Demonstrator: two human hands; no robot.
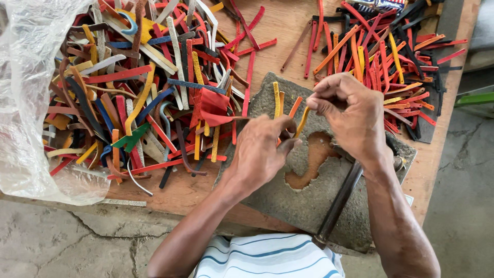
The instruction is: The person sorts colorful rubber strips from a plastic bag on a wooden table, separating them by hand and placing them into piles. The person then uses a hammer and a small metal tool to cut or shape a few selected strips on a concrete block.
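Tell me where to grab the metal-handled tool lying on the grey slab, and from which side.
Grip the metal-handled tool on its bare shaft, midway along, coming from the near edge of the grey slab. Its upper end is hidden under the right hand, so only the long, round lower part lies free, slanting down toward the person. The left hand is busy with a yellow strip.

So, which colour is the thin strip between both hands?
Yellow thin strip, seen in the head view.

a worn wooden table [288, 31] carries a grey stone slab [303, 195] at lower centre, heaps of coloured strips [144, 87] upper left and upper right.
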